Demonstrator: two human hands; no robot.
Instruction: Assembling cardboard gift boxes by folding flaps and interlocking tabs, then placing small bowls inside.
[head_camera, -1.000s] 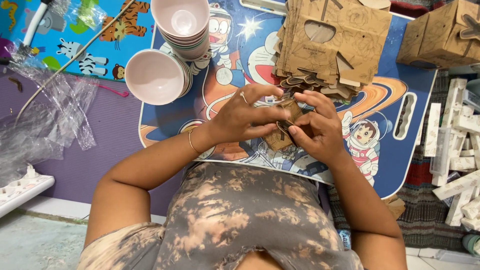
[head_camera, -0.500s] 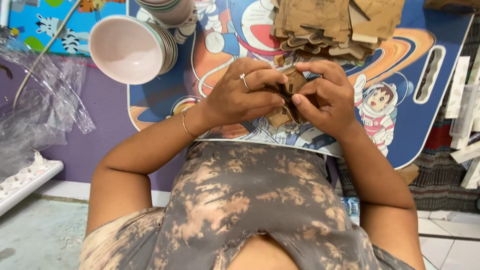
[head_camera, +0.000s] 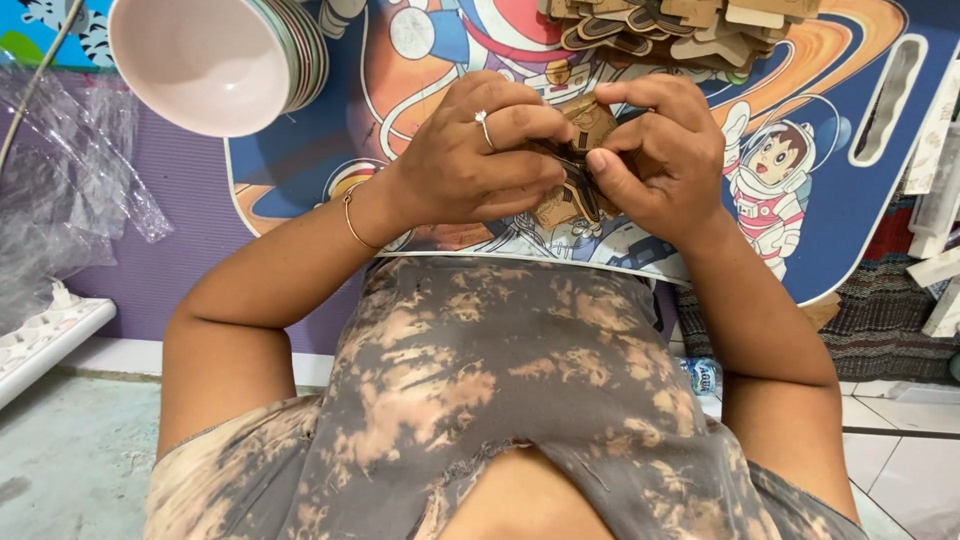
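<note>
since half a second ago my view has dipped and moved in: the two hands fill more of the picture, the pile of cut brown pieces (head_camera: 680, 30) has slid up to the top edge, and the pink bowl (head_camera: 205, 60) sits higher in the left corner. the hands themselves are clasped about the same piece as before.

counting: two hands, one small brown cardboard piece (head_camera: 580, 165) between them, one stack of bowls, one cartoon-printed lap table (head_camera: 850, 170), one ring and one thin bracelet on the left hand.

the left hand (head_camera: 470, 160) is curled nearly shut, fingers wrapped over the piece from its side. the right hand (head_camera: 665, 150) pinches it from the other side, thumb pressed on its front. the piece sits squeezed between both hands, above the near rim of the table, mostly hidden by fingers.
</note>
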